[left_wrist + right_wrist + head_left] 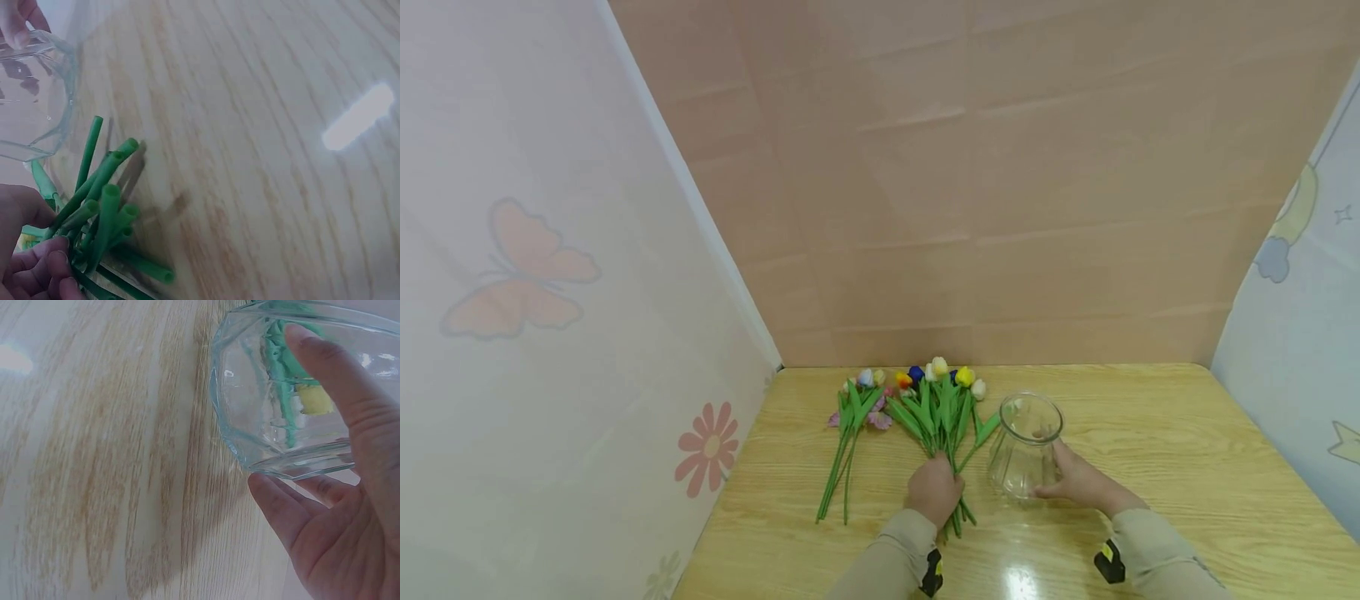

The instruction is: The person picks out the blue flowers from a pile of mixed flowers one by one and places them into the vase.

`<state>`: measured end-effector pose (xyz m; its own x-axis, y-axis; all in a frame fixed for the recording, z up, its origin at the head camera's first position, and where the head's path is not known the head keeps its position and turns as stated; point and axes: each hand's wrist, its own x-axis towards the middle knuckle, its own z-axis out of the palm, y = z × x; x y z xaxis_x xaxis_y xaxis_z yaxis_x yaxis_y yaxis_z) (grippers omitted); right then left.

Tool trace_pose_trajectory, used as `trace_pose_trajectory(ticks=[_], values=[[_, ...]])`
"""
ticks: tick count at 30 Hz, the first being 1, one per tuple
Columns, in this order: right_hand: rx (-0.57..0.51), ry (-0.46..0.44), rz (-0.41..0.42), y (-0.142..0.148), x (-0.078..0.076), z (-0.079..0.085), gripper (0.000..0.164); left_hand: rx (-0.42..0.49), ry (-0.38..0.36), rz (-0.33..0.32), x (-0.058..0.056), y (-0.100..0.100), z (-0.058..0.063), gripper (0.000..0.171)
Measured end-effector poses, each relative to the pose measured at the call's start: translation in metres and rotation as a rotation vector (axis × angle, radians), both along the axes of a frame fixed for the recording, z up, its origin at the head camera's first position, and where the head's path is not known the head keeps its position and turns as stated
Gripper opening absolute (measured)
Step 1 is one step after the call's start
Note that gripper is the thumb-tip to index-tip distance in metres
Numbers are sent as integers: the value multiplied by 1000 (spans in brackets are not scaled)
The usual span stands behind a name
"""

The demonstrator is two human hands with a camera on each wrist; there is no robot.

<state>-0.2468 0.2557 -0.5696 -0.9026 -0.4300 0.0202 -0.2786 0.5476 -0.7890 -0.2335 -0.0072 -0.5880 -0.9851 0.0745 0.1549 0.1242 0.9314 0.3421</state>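
Past the left fingers (59, 264), their gripped stems (108, 209) splay; bunch them tighter and steady the vase (1011, 465) the right fingers (280, 505) hold.

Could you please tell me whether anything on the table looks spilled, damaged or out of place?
Nothing stands out: I see no spill or breakage. The left hand grips the flower bunch by its stems, the right hand holds the glass vase, and more flowers lie farther left.
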Motion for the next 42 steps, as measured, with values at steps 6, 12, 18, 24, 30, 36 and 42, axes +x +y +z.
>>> trace_pose_trajectory(ticks=[6, 12, 18, 24, 30, 36, 42], values=[[-4, -13, 7, -1, 1, 1, 98, 73, -19, 17, 0, 0, 2, 20], [4, -2, 3, -2, 2, 4, 97, 283, 18, 39, 0, 0, 7, 13], [9, -2, 0, -1, 2, 5, 97, 421, 43, 81, -3, -1, 19, 8], [3, 5, 8, -1, 2, 4, 97, 456, 121, 99, -8, -7, 28, 5], [4, 2, 8, -1, 1, 4, 97, 485, 298, 62, -12, -19, 46, 9], [3, -2, 3, -1, 2, 4, 97, 478, 503, 14, -17, -34, 53, 10], [0, 6, 5, -1, 0, 2, 97, 471, 652, 32, -26, -53, 48, 8]])
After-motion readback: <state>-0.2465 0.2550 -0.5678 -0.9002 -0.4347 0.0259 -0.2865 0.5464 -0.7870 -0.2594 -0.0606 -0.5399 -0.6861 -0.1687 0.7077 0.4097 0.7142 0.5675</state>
